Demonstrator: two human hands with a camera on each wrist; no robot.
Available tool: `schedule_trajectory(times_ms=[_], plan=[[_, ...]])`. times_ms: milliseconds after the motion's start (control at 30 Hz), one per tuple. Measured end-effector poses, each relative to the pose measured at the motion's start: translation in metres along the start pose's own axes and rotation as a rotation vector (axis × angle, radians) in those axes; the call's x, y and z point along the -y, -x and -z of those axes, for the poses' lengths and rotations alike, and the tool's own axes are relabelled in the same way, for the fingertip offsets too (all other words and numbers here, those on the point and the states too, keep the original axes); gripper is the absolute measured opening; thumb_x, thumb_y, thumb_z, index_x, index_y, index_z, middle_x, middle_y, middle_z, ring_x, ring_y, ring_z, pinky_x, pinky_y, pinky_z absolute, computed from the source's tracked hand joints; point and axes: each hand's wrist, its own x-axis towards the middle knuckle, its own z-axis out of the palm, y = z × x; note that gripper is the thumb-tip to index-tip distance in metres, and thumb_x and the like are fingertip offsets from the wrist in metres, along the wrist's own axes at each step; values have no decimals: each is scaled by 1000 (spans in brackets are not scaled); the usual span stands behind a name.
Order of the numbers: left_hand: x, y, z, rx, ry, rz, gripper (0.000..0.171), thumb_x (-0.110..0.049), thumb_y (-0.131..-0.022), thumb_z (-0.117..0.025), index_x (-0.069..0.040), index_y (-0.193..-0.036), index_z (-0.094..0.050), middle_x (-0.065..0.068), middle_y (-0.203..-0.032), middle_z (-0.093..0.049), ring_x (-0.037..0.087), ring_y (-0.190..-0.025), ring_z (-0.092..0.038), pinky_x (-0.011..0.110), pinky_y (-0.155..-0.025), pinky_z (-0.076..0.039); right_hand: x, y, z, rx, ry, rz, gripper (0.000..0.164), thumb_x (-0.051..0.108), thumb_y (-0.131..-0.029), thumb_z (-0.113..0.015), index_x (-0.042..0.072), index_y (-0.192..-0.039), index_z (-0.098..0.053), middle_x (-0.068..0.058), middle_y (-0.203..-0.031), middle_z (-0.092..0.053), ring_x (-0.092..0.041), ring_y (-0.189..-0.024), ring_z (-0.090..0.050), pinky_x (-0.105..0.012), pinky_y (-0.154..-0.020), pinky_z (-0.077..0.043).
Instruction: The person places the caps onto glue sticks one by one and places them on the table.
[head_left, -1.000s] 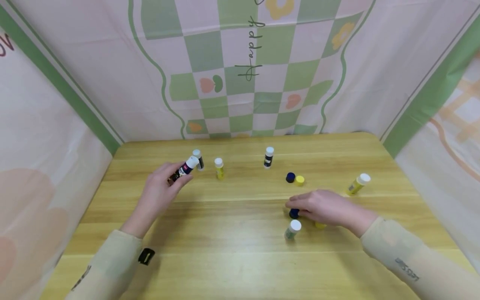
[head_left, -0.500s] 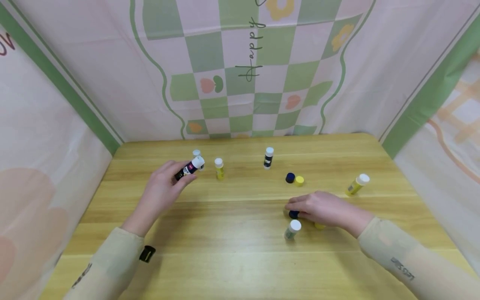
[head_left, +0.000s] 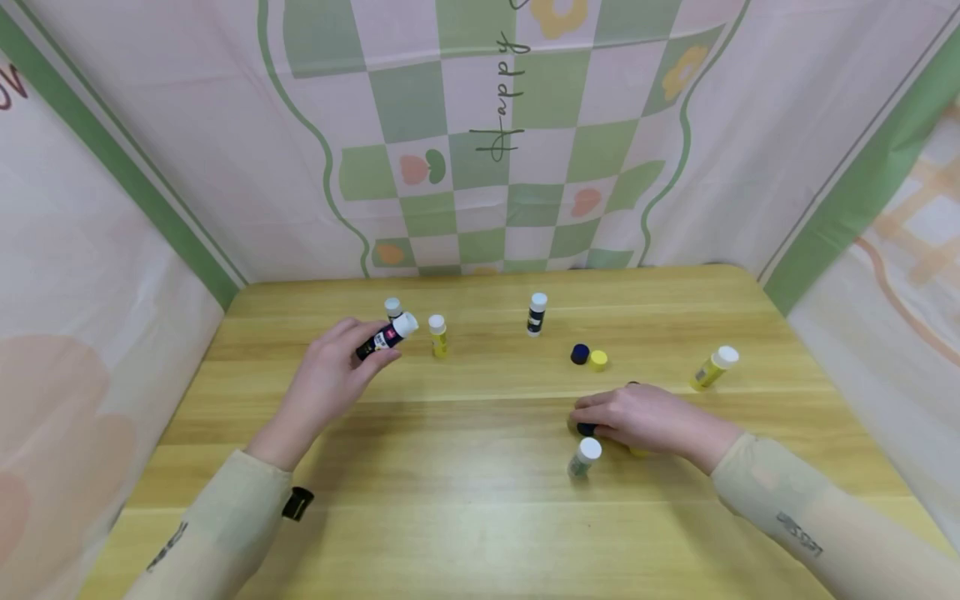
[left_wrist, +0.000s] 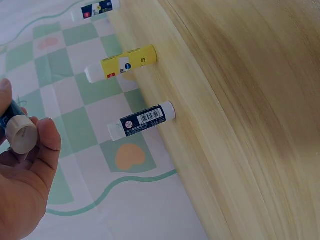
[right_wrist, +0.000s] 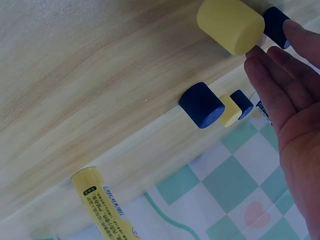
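Observation:
My left hand holds a navy glue stick above the table, its white end tilted up to the right. In the left wrist view, the round white end faces the camera. Just behind it stand another navy glue stick and a yellow glue stick. On the right, my right hand is low at the table and pinches a navy cap; the thumb touches it in the right wrist view. A yellow cap stands beside the fingers. A green-labelled glue stick is just in front.
Farther back stand a third navy glue stick, a navy cap and a yellow cap. Another navy cap shows near the right hand. A yellow glue stick stands at the right on the wooden table.
My left hand has shifted slightly to the right with the navy glue stick, now overlapping the stick behind it. The right hand stays almost in place at the navy cap.

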Motion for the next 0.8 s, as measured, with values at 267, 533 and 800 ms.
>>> schedule_trajectory(times_ms=[267,533,800], plan=[[-1,0,-1,20,-15,-20,40,-28,-95,-75,-4,-127,-69,5,-101,-66,15,-72,-58,28,-60,-52,0,-2,-2,-18,26,37,32,6,-90,-77,10,-122,-73,-11,-121,-74,-27,-99,-74,-40,-78,-62],[-2,-2,-4,24,-20,-52,38,-26,-95,-75,-3,-125,-70,6,-99,-66,14,-70,-55,27,-58,-49,0,-3,-4,-35,48,72,29,1,-87,-78,7,-115,-75,-8,-114,-75,-23,-96,-75,-36,-76,-63],[-5,-3,-3,24,-28,-70,39,-25,-93,-77,-3,-124,-71,6,-97,-65,13,-68,-52,26,-57,-47,-1,-2,-4,-48,38,67,26,0,-87,-77,7,-112,-74,-7,-111,-76,-22,-93,-75,-34,-75,-62]])
